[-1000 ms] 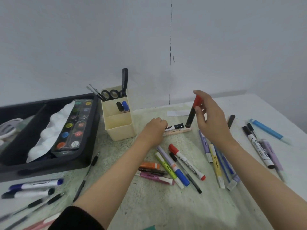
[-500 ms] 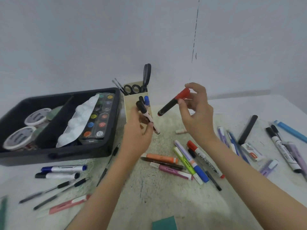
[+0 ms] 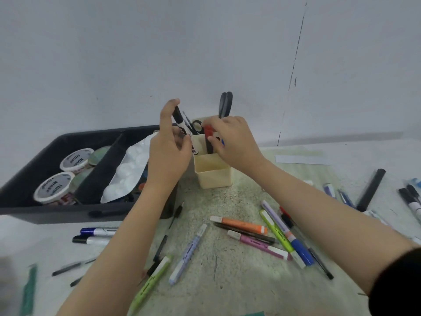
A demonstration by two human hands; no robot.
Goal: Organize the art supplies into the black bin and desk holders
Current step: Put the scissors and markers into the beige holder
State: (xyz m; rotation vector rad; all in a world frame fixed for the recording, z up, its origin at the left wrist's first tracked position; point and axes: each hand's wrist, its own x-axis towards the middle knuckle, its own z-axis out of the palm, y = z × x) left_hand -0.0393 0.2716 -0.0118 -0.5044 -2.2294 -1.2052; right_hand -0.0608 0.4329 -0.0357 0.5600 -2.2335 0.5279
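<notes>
A cream desk holder (image 3: 213, 173) stands right of the black bin (image 3: 36, 165). My right hand (image 3: 232, 142) pinches a red-capped black marker (image 3: 208, 136) that stands upright with its lower end inside the holder. My left hand (image 3: 168, 147) holds a black-capped white marker (image 3: 178, 118) upright just left of the holder's rim. Black scissors (image 3: 225, 104) and thin brushes stick out of the holder's back section.
The bin holds two lidded tubs (image 3: 53, 187), a white palette (image 3: 129, 173) and a paint set. Several markers and highlighters (image 3: 257, 233) lie loose on the green mat between my arms. More pens (image 3: 95, 234) lie at the left, others (image 3: 410, 199) at the far right.
Both hands moved up to the holder. The red-capped marker went from tilted in the air to upright inside the holder. The left hand's marker rose beside the rim.
</notes>
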